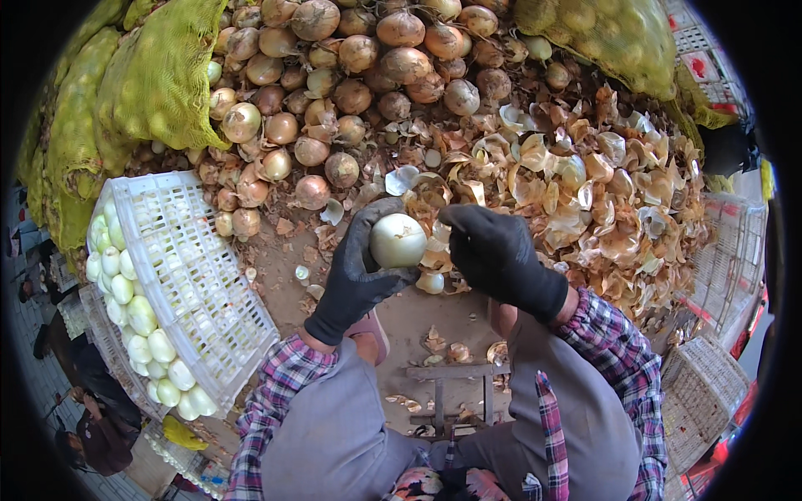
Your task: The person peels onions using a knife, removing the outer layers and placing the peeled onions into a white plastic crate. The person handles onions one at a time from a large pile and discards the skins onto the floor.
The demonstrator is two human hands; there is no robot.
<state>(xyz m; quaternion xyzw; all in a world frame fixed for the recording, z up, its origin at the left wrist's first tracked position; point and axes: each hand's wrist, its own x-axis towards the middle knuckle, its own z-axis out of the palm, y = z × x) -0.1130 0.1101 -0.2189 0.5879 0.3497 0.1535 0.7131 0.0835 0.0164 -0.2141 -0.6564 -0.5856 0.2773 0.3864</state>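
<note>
My left hand (360, 269), in a dark work glove, holds a pale peeled onion (398, 241) with its fingers and thumb around the left side. Some brownish skin shows on the onion's top. To the right of it is my right hand (501, 250), gloved in black, with its fingers curled in. Whether the right hand grips something small is hidden. Loose papery onion skins (583, 181) lie in a heap beyond and right of my hands. A pile of unpeeled onions (357, 81) lies at the top.
At the left stands a white plastic crate (194, 275) full of peeled onions. Yellow mesh sacks (156, 81) of onions stand at the upper left, another mesh sack (601, 37) at the upper right. Crates (705, 394) stand at the right. A person (103, 432) is at the lower left.
</note>
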